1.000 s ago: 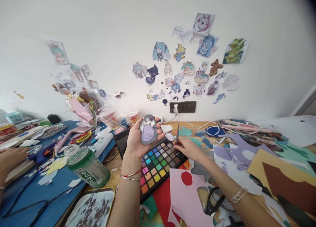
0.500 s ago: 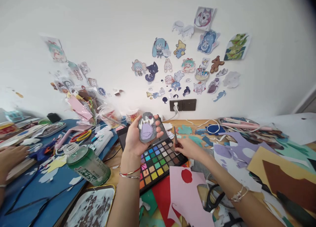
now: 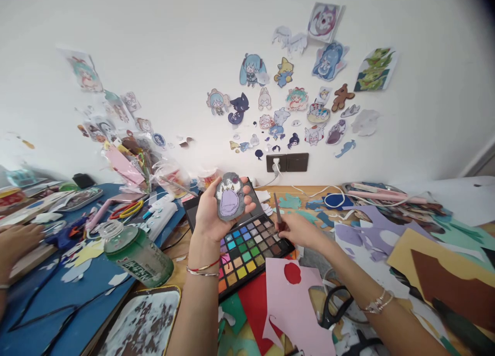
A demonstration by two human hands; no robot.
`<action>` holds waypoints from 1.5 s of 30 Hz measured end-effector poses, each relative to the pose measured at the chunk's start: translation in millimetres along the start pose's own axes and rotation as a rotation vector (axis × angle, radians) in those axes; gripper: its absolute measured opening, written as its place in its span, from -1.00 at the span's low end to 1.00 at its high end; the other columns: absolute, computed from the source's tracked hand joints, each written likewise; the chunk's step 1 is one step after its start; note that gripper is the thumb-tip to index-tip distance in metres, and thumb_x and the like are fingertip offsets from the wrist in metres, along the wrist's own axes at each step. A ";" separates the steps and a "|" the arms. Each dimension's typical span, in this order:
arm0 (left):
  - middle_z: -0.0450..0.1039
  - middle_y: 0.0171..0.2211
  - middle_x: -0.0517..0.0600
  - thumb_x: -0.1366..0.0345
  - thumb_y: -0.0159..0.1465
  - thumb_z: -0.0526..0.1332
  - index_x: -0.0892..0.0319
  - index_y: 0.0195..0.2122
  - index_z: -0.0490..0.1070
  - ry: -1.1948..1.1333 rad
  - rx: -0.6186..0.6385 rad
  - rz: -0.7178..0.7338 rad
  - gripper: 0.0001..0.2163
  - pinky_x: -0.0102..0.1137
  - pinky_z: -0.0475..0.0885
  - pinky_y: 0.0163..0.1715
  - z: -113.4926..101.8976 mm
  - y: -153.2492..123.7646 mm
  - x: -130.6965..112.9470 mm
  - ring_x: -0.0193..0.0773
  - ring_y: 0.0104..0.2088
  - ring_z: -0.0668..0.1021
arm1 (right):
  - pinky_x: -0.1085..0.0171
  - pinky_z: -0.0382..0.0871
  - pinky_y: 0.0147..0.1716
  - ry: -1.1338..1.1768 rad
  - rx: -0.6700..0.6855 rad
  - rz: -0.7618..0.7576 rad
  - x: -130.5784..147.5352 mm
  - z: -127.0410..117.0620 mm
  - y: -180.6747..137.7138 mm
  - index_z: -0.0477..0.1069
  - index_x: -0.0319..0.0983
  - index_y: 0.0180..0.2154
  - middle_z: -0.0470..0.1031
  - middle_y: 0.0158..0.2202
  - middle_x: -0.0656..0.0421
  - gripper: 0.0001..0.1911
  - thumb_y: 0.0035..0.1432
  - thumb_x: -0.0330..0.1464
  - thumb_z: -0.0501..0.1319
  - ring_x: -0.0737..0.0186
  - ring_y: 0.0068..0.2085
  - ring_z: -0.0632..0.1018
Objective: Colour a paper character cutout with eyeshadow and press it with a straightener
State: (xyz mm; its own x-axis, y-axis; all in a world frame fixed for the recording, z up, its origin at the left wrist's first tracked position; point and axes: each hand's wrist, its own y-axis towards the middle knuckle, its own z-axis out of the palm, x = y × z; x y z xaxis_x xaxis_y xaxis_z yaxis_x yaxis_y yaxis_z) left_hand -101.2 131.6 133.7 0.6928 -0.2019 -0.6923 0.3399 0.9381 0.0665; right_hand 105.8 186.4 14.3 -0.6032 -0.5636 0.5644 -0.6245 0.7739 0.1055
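Note:
In my left hand [image 3: 209, 211] rests a grey felt-like figure [image 3: 230, 198] with a white and purple front, its face turned toward me. The fingers curl round its right edge. My right hand [image 3: 296, 229] pinches a thin dark brush-like stick [image 3: 277, 206], which points upward; its lower end is hidden by the fingers. Beneath both hands lies an open palette [image 3: 247, 260] of many coloured squares in a black case. The right fingers are at the palette's upper right part, over its brown and beige squares; whether they touch it I cannot tell.
A green bottle [image 3: 139, 255] leans left of my forearm, behind a paint-smeared tray [image 3: 141, 322]. Pink paper [image 3: 296, 304] and black-handled scissors [image 3: 336, 307] lie at front right. Another person's hand [image 3: 21, 242] is at far left. Paper cutouts cover the wall above a socket [image 3: 297, 162].
My right hand has shifted slightly right, and the stick in it tilts a little differently. My left hand still holds the figure in nearly the same place. The view has moved slightly.

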 end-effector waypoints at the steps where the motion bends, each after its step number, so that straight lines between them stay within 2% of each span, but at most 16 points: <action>1: 0.30 -0.40 0.07 0.19 0.32 -0.20 0.40 -0.18 0.33 0.001 -0.003 0.003 -0.58 -0.34 0.50 -0.43 0.5 0.2 0.0 -0.28 -0.49 0.44 | 0.23 0.41 -0.33 0.003 0.005 -0.011 1.0 1.2 0.3 0.38 -0.30 -0.25 0.45 -0.34 0.21 -0.83 0.20 -0.31 0.16 0.31 -0.35 0.49; 7: 0.30 -0.41 0.07 0.20 0.32 -0.20 0.40 -0.18 0.33 0.007 -0.016 0.011 -0.58 -0.33 0.50 -0.44 1.1 -0.3 0.2 -0.28 -0.50 0.44 | 0.22 0.40 -0.32 -0.026 -0.004 -0.030 5.9 5.4 1.5 0.38 -0.30 -0.26 0.44 -0.36 0.22 -0.85 0.22 -0.34 0.13 0.31 -0.35 0.49; 13: 0.30 -0.42 0.07 0.19 0.32 -0.20 0.40 -0.18 0.33 0.005 -0.025 0.011 -0.58 -0.33 0.50 -0.43 -0.5 -1.3 -0.3 -0.28 -0.50 0.45 | 0.27 0.39 -0.37 -0.032 0.067 -0.071 10.6 0.8 -1.7 0.38 -0.30 -0.33 0.43 -0.40 0.24 -0.86 0.19 -0.34 0.16 0.34 -0.40 0.47; 17: 0.31 -0.42 0.07 0.20 0.32 -0.20 0.40 -0.19 0.34 0.012 -0.023 0.008 -0.58 -0.33 0.50 -0.43 1.4 -1.0 0.8 -0.29 -0.51 0.45 | 0.21 0.38 -0.31 -0.034 0.019 -0.038 11.9 2.5 -0.7 0.38 -0.30 -0.30 0.44 -0.35 0.21 -0.87 0.20 -0.34 0.16 0.30 -0.34 0.48; 23: 0.31 -0.43 0.06 0.21 0.32 -0.20 0.39 -0.20 0.34 0.022 -0.034 0.013 -0.59 -0.34 0.50 -0.44 2.8 -2.6 1.4 -0.29 -0.51 0.45 | 0.23 0.37 -0.32 0.076 0.038 -0.026 12.5 2.7 -2.9 0.39 -0.29 -0.36 0.43 -0.41 0.24 -0.87 0.17 -0.34 0.18 0.32 -0.38 0.47; 28: 0.33 -0.45 0.05 0.22 0.31 -0.18 0.36 -0.22 0.37 0.056 -0.053 0.010 -0.60 -0.35 0.49 -0.44 7.0 -2.4 2.5 -0.30 -0.53 0.45 | 0.21 0.35 -0.30 0.310 -0.041 0.038 15.9 0.9 -0.6 0.38 -0.28 -0.42 0.42 -0.46 0.24 -0.88 0.08 -0.36 0.25 0.31 -0.39 0.46; 31: 0.37 -0.47 0.08 0.21 0.31 -0.18 0.37 -0.25 0.39 0.095 -0.093 0.026 -0.59 -0.30 0.50 -0.44 10.4 0.9 6.2 -0.27 -0.53 0.47 | 0.23 0.37 -0.32 0.564 -0.115 0.069 18.9 -15.5 -2.5 0.36 -0.26 -0.45 0.44 -0.47 0.23 -0.85 -0.05 -0.36 0.32 0.29 -0.39 0.48; 34: 0.41 -0.52 0.09 0.21 0.31 -0.16 0.38 -0.30 0.42 0.138 -0.155 0.080 -0.58 -0.27 0.51 -0.44 13.0 5.5 12.4 -0.23 -0.54 0.50 | 0.28 0.37 -0.37 0.830 -0.223 0.085 25.9 -37.1 -8.7 0.34 -0.24 -0.37 0.44 -0.43 0.22 -0.73 -0.06 -0.22 0.32 0.33 -0.42 0.48; 39: 0.43 -0.58 0.08 0.23 0.31 -0.16 0.37 -0.37 0.44 0.186 -0.202 0.151 -0.57 -0.26 0.52 -0.41 21.0 8.6 23.2 -0.23 -0.56 0.51 | 0.41 0.25 -0.56 1.163 -0.317 0.075 42.5 -55.0 -18.6 0.34 -0.25 -0.45 0.33 -0.57 0.29 -0.57 -0.13 -0.02 0.31 0.44 -0.54 0.37; 45: 0.52 -0.51 0.10 0.22 0.31 -0.12 0.31 -0.36 0.46 0.231 -0.226 0.275 -0.60 -0.27 0.47 -0.23 43.3 1.9 36.5 -0.14 -0.37 0.58 | 0.46 0.08 -0.70 1.392 -0.391 0.054 56.1 -57.0 -22.0 0.37 -0.24 -0.50 0.15 -0.70 0.38 -0.61 -0.09 -0.05 0.32 0.52 -0.67 0.16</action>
State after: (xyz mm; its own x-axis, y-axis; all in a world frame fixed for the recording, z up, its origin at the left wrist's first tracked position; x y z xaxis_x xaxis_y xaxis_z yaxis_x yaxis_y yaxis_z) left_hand -47.7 113.9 139.7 0.5684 0.1092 -0.8155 -0.0040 0.9915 0.1299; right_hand 114.0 154.2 90.3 0.4843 0.0246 0.8745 -0.3064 0.9411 0.1432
